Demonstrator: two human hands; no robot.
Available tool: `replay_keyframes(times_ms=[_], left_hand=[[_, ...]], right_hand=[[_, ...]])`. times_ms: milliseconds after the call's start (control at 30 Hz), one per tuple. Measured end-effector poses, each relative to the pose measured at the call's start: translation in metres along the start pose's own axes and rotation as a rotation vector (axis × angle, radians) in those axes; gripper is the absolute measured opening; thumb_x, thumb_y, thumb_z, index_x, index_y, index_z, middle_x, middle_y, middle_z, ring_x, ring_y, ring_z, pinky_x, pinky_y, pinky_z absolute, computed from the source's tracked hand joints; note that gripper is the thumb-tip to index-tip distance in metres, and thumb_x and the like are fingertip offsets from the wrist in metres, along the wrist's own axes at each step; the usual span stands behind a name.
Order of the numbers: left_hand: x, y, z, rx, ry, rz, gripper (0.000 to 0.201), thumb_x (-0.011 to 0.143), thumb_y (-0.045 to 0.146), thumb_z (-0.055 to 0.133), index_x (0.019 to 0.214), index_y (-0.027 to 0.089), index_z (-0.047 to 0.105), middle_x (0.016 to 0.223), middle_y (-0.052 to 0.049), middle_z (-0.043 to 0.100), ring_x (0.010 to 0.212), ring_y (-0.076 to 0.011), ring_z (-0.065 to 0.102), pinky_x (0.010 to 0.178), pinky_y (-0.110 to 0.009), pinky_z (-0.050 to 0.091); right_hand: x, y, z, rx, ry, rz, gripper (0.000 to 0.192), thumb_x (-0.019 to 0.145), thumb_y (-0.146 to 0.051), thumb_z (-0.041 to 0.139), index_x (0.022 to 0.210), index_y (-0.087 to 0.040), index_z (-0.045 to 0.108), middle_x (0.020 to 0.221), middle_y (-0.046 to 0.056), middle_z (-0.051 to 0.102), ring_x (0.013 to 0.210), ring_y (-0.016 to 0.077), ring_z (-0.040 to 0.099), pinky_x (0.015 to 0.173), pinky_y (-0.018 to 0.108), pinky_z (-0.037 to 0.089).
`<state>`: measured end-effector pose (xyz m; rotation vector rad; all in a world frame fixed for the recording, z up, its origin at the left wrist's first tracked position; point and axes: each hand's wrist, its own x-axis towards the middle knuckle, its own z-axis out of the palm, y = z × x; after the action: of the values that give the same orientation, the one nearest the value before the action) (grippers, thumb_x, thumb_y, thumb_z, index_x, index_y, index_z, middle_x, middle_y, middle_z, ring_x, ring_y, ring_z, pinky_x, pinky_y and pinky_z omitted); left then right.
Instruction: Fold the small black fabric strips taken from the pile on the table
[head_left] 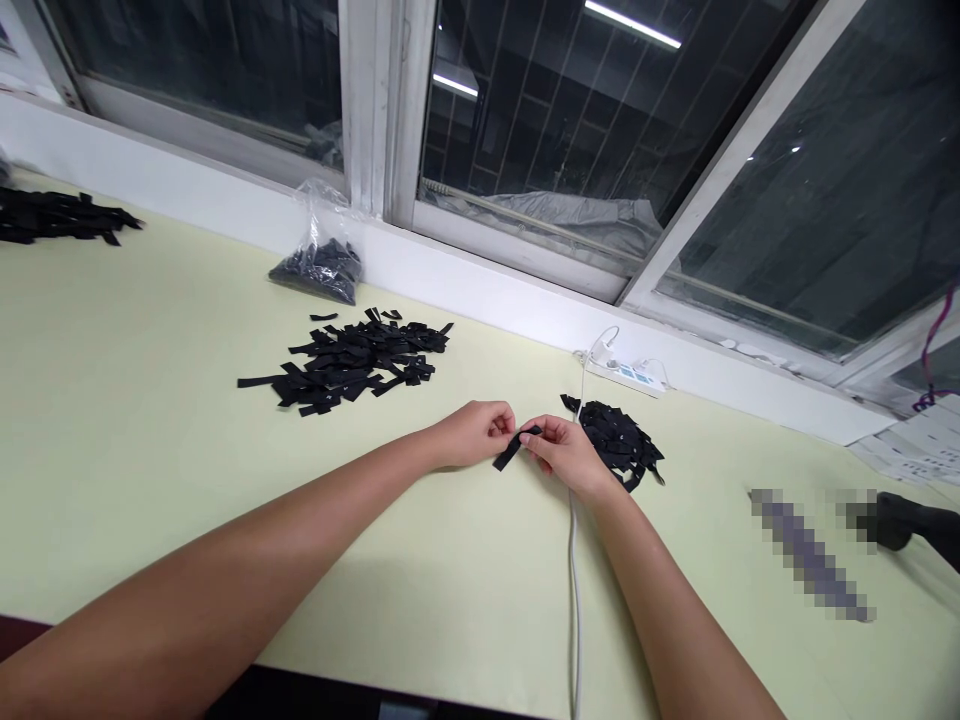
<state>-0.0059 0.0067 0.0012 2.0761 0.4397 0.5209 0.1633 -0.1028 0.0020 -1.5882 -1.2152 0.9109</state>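
Observation:
Both my hands meet over the pale yellow table [150, 420], pinching one small black fabric label [514, 448] between them. My left hand [474, 432] grips its left end with closed fingers. My right hand [564, 452] holds the right end at the fingertips. Just right of my right hand lies a small heap of black labels [619, 438]. A larger scattered pile of black labels [352, 362] sits to the upper left of my left hand.
A clear plastic bag of black pieces [321, 262] leans near the window sill. A white power strip [628, 376] lies by the wall, its cable [574, 600] running toward me under my right wrist. More black labels [52, 216] lie far left. A dark object [911, 522] sits right.

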Motion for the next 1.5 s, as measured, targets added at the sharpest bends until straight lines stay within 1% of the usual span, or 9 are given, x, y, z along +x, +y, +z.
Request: replay_keyframes(times_ms=[100, 200, 333, 467, 600, 933, 1067, 1267, 1500], left_hand=[[0.006, -0.009, 0.005, -0.169, 0.061, -0.010, 0.014, 0.076, 0.026, 0.064, 0.085, 0.017, 0.058, 0.075, 0.000, 0.062, 0.069, -0.0124, 0.057, 0.062, -0.024, 0.045], [0.009, -0.013, 0.006, -0.256, 0.052, -0.022, 0.015, 0.073, 0.024, 0.066, 0.083, 0.016, 0.059, 0.076, 0.000, 0.062, 0.068, -0.0113, 0.058, 0.064, -0.024, 0.046], [0.009, -0.010, 0.008, -0.344, 0.052, -0.043, 0.015, 0.071, 0.020, 0.068, 0.082, 0.015, 0.058, 0.073, 0.000, 0.061, 0.065, -0.0101, 0.057, 0.061, -0.023, 0.045], [0.008, -0.005, 0.009, -0.391, 0.111, -0.087, 0.015, 0.069, 0.015, 0.069, 0.079, 0.015, 0.058, 0.073, -0.001, 0.063, 0.067, -0.0104, 0.060, 0.064, -0.023, 0.047], [0.008, -0.003, 0.010, -0.421, 0.121, -0.114, 0.014, 0.070, 0.015, 0.070, 0.078, 0.015, 0.059, 0.073, -0.002, 0.065, 0.067, -0.0109, 0.061, 0.064, -0.024, 0.048], [0.010, -0.006, 0.011, -0.417, 0.168, -0.136, 0.012, 0.072, 0.014, 0.068, 0.079, 0.014, 0.059, 0.073, -0.001, 0.065, 0.067, -0.0105, 0.061, 0.062, -0.023, 0.046], [0.011, -0.007, 0.012, -0.434, 0.153, -0.141, 0.013, 0.071, 0.013, 0.068, 0.080, 0.014, 0.059, 0.073, -0.001, 0.065, 0.065, -0.0099, 0.059, 0.060, -0.022, 0.044], [0.009, -0.003, 0.009, -0.486, 0.106, -0.164, 0.011, 0.072, 0.014, 0.069, 0.080, 0.013, 0.060, 0.072, -0.003, 0.065, 0.064, -0.0096, 0.059, 0.059, -0.022, 0.043], [0.010, -0.005, 0.008, -0.567, 0.048, -0.182, 0.018, 0.071, 0.020, 0.074, 0.082, 0.014, 0.061, 0.071, -0.001, 0.064, 0.062, -0.0083, 0.057, 0.059, -0.022, 0.043]], right_hand=[[-0.001, -0.003, -0.001, 0.016, -0.022, -0.029, 0.040, 0.070, -0.051, 0.075, 0.090, -0.018, 0.067, 0.062, -0.004, 0.055, 0.050, 0.0070, 0.043, 0.046, 0.023, 0.038], [-0.004, -0.007, -0.004, 0.019, -0.056, -0.051, 0.039, 0.070, -0.050, 0.075, 0.090, -0.018, 0.068, 0.065, -0.003, 0.057, 0.054, 0.0078, 0.046, 0.050, 0.023, 0.040], [-0.005, -0.010, -0.004, 0.006, -0.024, -0.057, 0.041, 0.068, -0.052, 0.076, 0.089, -0.018, 0.069, 0.066, -0.002, 0.058, 0.054, 0.0079, 0.046, 0.050, 0.025, 0.041], [-0.003, -0.005, -0.001, -0.033, 0.031, -0.086, 0.040, 0.069, -0.052, 0.075, 0.089, -0.018, 0.070, 0.068, -0.001, 0.060, 0.054, 0.0083, 0.045, 0.050, 0.025, 0.040], [-0.002, 0.000, 0.001, -0.079, 0.092, -0.103, 0.037, 0.072, -0.051, 0.074, 0.090, -0.019, 0.071, 0.066, -0.001, 0.060, 0.055, 0.0096, 0.045, 0.050, 0.025, 0.039], [-0.001, 0.005, -0.001, -0.126, 0.107, -0.128, 0.034, 0.075, -0.049, 0.072, 0.093, -0.020, 0.072, 0.069, 0.000, 0.061, 0.055, 0.0106, 0.046, 0.054, 0.027, 0.039], [-0.002, 0.003, 0.001, -0.122, 0.091, -0.142, 0.035, 0.076, -0.050, 0.071, 0.093, -0.020, 0.072, 0.068, 0.000, 0.061, 0.054, 0.0102, 0.045, 0.053, 0.027, 0.038], [-0.002, 0.003, 0.003, -0.148, 0.135, -0.145, 0.035, 0.075, -0.050, 0.072, 0.092, -0.019, 0.072, 0.063, -0.001, 0.056, 0.052, 0.0097, 0.044, 0.051, 0.026, 0.034], [-0.004, -0.001, 0.003, -0.143, 0.139, -0.151, 0.034, 0.075, -0.050, 0.072, 0.090, -0.019, 0.072, 0.063, -0.001, 0.056, 0.053, 0.0103, 0.045, 0.052, 0.027, 0.036]])
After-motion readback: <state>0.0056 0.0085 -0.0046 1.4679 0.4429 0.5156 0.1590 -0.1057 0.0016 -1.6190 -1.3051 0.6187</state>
